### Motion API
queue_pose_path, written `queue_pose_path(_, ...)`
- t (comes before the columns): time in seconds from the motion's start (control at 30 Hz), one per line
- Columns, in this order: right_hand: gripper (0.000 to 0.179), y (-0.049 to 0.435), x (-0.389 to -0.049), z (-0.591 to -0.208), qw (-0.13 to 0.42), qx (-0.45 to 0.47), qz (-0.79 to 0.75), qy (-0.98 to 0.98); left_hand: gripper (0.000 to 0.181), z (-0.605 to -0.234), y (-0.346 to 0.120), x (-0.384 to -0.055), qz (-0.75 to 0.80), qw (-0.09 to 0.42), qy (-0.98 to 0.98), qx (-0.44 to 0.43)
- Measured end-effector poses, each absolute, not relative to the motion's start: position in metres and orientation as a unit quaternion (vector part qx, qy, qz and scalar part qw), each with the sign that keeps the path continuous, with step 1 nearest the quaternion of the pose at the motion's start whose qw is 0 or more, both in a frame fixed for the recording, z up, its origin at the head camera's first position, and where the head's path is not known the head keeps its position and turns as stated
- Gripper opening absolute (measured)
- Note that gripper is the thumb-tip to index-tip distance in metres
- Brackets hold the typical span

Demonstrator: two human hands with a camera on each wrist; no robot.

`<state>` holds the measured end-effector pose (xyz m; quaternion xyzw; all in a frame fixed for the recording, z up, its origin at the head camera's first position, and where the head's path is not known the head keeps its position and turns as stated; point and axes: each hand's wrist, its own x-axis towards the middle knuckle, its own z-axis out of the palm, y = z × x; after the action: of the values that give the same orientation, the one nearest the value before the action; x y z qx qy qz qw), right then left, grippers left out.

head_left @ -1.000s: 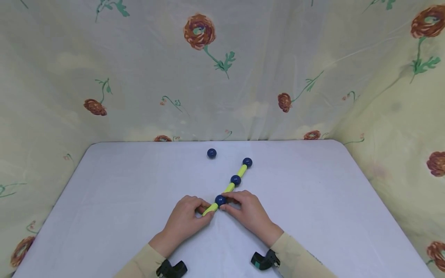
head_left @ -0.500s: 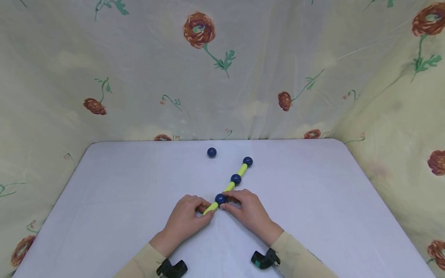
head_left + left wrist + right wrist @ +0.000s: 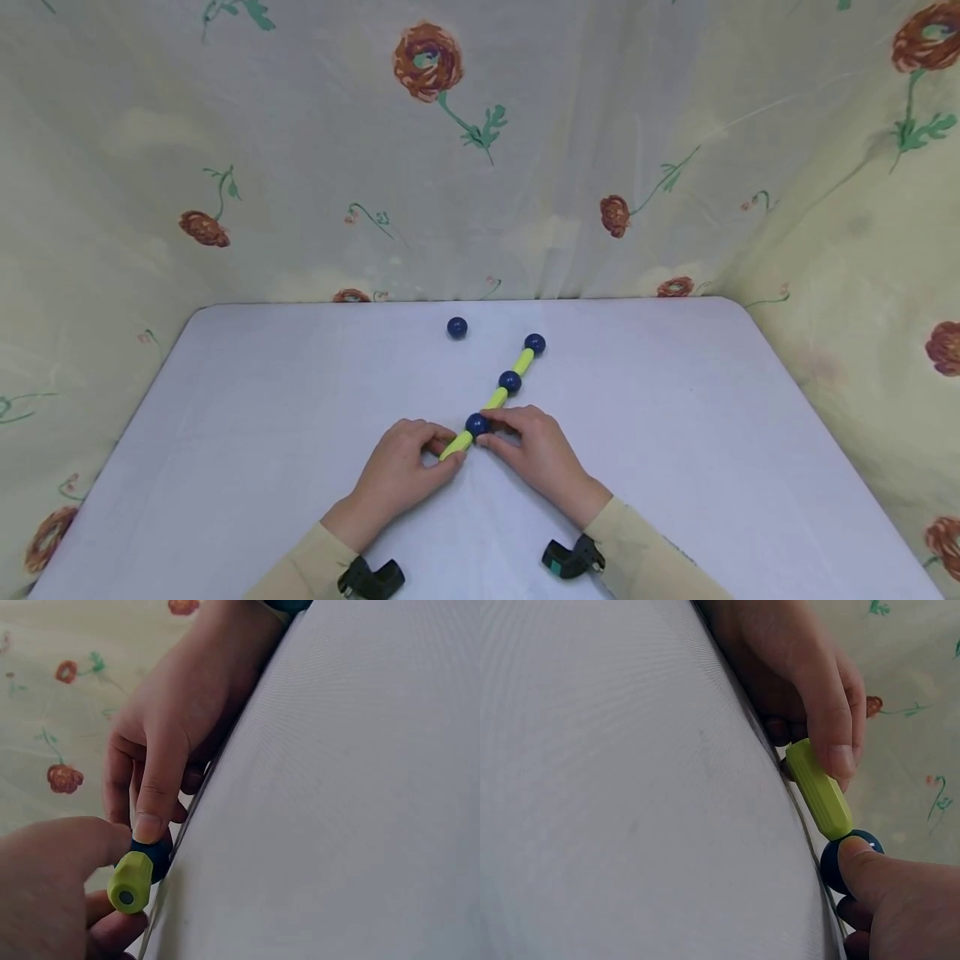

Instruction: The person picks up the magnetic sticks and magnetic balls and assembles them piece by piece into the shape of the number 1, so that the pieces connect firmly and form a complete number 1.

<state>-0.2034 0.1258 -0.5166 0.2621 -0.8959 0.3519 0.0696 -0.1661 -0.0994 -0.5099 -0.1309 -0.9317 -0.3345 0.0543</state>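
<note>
A chain of yellow-green rods and dark blue balls runs diagonally over the white table. Its nearest rod [image 3: 456, 445] is pinched by my left hand [image 3: 408, 467] between thumb and fingers. My right hand [image 3: 542, 454] grips the nearest blue ball [image 3: 477, 425], where that rod's upper end meets it. Beyond it come a second rod [image 3: 496, 399], a middle ball [image 3: 510, 382], a third rod [image 3: 523, 362] and the far ball [image 3: 535, 343]. In the left wrist view the held rod [image 3: 130, 883] shows a round grey spot on its free end. The right wrist view shows its ribbed side [image 3: 819, 789].
A loose blue ball [image 3: 457, 327] lies near the back edge of the white table [image 3: 300, 367], left of the chain's far end. Flower-printed cloth [image 3: 300, 125] hangs behind and at the sides. Both wrists carry black camera mounts.
The chain and both hands sit marginally higher in the head view, whose picture has also shifted slightly. The grip of both hands stays the same.
</note>
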Motion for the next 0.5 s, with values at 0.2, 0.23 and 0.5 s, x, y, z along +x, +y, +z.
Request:
queue_pose_path(0.2,0.035,0.127,-0.205,-0.517,0.081,0.252,0.355,-0.897,0.034,-0.508,-0.102,-0.167,-0.377,0.04,-0.92,-0.101)
queue_pose_path(0.23,0.035,0.127,-0.205,-0.517,0.081,0.25,0.354,-0.898,0.033,-0.508,-0.102,-0.167,-0.387,0.04,-0.916,-0.093)
queue_pose_path(0.5,0.036,0.128,-0.206,-0.518,0.067,0.231,0.354,-0.904,0.018,-0.503,-0.111,-0.181,-0.442,0.035,-0.896,-0.024)
